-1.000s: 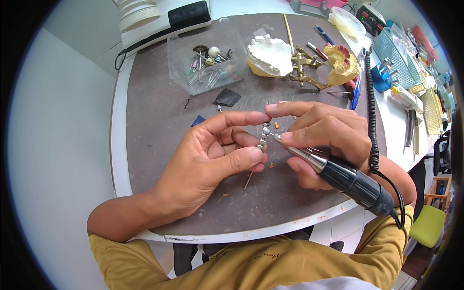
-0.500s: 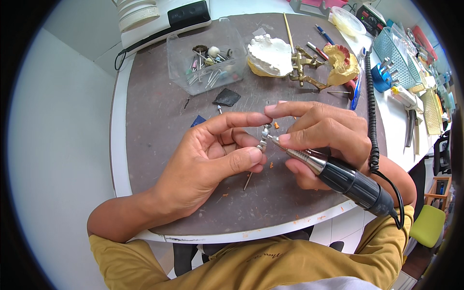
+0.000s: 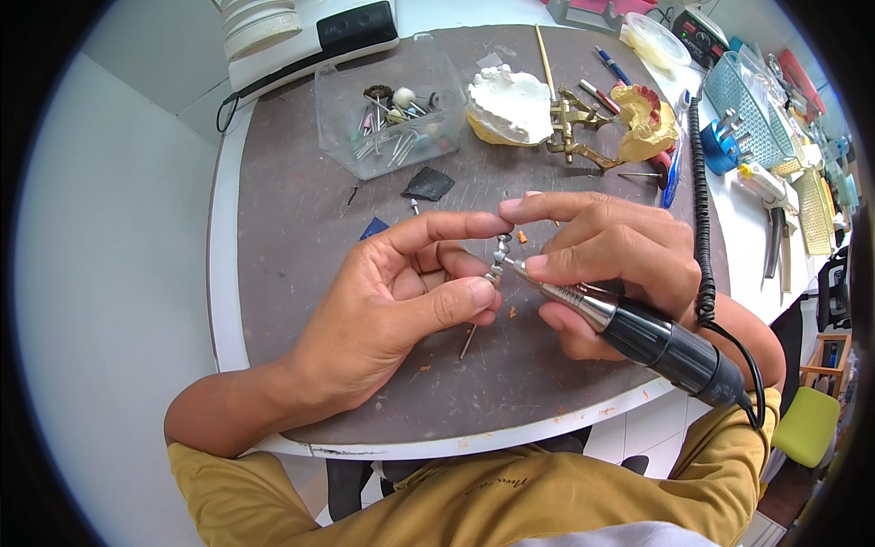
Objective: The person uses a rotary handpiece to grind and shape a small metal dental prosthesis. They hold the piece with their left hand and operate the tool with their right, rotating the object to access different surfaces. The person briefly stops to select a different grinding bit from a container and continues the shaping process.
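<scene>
Between the thumb and fingers of my left hand [image 3: 401, 292] is a small silvery metal dental framework [image 3: 498, 257], held upright above the table. My right hand [image 3: 620, 260] is closed round a black and silver rotary handpiece [image 3: 652, 342], which slants down to the right. The handpiece's tip meets the middle of the metal piece, though exact contact is too small to tell. My right index fingertip touches my left index fingertip above the piece. A thin metal bur shank [image 3: 468, 341] shows below my left fingers, on the table.
A clear plastic box [image 3: 333, 137] of burs stands at the back left. Beside it are a white plaster dental cast [image 3: 509, 105], a brass articulator [image 3: 572, 128] and a yellowish cast [image 3: 645, 137]. A coiled black cord [image 3: 700, 210] runs along the right. Orange crumbs dot the table [image 3: 310, 228].
The handpiece's rear end has dipped slightly. Both hands and the metal piece stay in nearly the same place.
</scene>
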### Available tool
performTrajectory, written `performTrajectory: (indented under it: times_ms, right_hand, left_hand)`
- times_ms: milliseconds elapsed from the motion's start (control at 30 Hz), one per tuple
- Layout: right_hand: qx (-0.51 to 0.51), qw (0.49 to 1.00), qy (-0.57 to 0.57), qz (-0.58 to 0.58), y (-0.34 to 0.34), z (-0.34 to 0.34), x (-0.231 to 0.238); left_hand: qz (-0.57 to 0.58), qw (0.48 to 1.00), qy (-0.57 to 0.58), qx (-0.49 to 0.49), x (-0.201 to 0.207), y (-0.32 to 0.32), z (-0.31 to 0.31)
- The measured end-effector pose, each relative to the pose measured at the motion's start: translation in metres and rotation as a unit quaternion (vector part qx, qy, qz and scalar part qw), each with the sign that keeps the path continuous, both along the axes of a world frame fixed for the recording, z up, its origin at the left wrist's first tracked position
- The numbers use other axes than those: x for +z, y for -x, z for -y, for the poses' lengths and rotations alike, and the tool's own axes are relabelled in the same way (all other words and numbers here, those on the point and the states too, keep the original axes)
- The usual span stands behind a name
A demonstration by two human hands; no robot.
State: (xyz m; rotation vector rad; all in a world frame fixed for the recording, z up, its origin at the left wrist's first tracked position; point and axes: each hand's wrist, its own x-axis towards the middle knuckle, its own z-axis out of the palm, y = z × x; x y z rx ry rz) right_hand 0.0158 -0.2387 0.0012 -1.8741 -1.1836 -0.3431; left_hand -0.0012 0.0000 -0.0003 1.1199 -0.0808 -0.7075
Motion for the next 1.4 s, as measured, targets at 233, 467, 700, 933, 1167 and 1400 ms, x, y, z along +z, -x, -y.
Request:
performTrajectory:
  times_ms: [233, 467, 700, 933, 1167, 1400]
  right_hand:
    - [0.0, 1.0, 0.005, -0.002, -0.0008, 0.0015, -0.0019]
    - [0.002, 1.0, 0.002, 0.001, 0.0002, 0.0004, 0.0]
    - [0.006, 1.0, 0.003, 0.003, -0.0002, 0.0002, 0.0]
    - [-0.001, 1.0, -0.002, 0.011, -0.0011, 0.0012, -0.0024]
    - [0.0, 1.0, 0.006, 0.0, 0.0011, 0.0009, 0.0006]
    - [-0.016, 1.0, -0.015, 0.019, -0.0007, -0.0015, -0.0005]
  left_hand:
    - [-0.001, 1.0, 0.001, 0.002, 0.0001, 0.0002, 0.0004]
    - [0.001, 1.0, -0.003, 0.002, 0.0003, 0.0006, 0.0004]
    - [0.002, 1.0, -0.004, 0.005, 0.0004, 0.0006, 0.0001]
    - [-0.002, 1.0, 0.011, -0.001, -0.0005, -0.0002, 0.0005]
    - [0.003, 1.0, 0.013, -0.005, -0.0009, 0.0, 0.0001]
    - [-0.005, 1.0, 0.012, -0.005, -0.0003, 0.0, 0.0005]
